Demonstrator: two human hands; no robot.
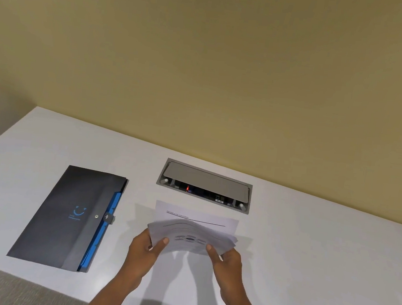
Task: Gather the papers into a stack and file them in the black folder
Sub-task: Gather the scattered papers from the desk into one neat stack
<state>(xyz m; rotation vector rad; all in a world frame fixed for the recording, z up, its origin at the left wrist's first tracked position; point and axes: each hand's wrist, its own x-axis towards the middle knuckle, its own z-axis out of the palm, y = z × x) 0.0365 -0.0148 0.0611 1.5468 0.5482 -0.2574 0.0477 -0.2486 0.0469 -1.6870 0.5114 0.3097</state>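
Note:
Both hands hold a bundle of white printed papers (190, 237) a little above the white table (309, 254). My left hand (147, 249) grips the bundle's left edge and my right hand (226, 259) grips its right edge, thumbs on top. The sheets bow upward in the middle, and one sheet with a printed heading sticks out at the far side. The black folder (65, 214) lies flat to the left, closed by a snap tab, with blue dividers showing along its right edge. It is apart from both hands.
A grey recessed power and cable box (205, 184) with its lid raised sits in the table just beyond the papers. A tan wall rises behind the table. The table's near edge runs below the folder, with carpet floor (1, 287) at the lower left.

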